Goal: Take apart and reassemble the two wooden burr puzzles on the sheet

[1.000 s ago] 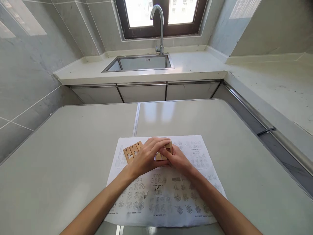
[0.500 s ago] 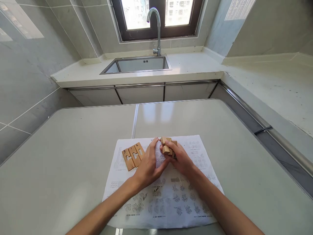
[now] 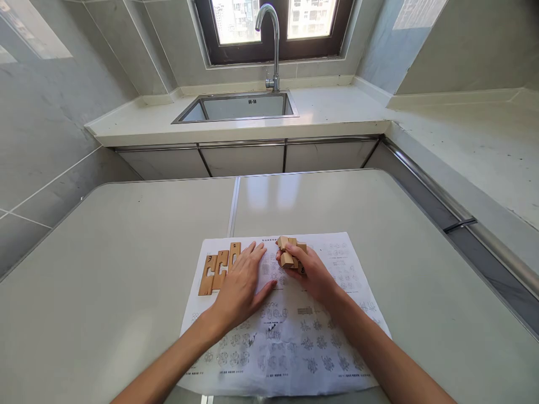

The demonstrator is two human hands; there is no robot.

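My right hand [image 3: 309, 272] is closed round a small cluster of interlocked wooden puzzle pieces [image 3: 288, 252], held just above a printed instruction sheet [image 3: 286, 331] on the grey table. My left hand [image 3: 241, 280] lies flat with its fingers stretched out on the sheet. Its fingertips touch the rightmost of three loose notched wooden bars [image 3: 217, 267], which are numbered and lie side by side at the sheet's upper left.
The grey table [image 3: 126, 252] has a seam down its middle. Beyond it runs a white counter with a steel sink [image 3: 238, 106] and a tall tap [image 3: 269, 45] under a window. A second counter [image 3: 475, 146] runs along the right.
My left hand let go of the wooden cluster and moved left, flat onto the sheet beside the three bars. The bars turned more upright. My right hand kept the cluster.
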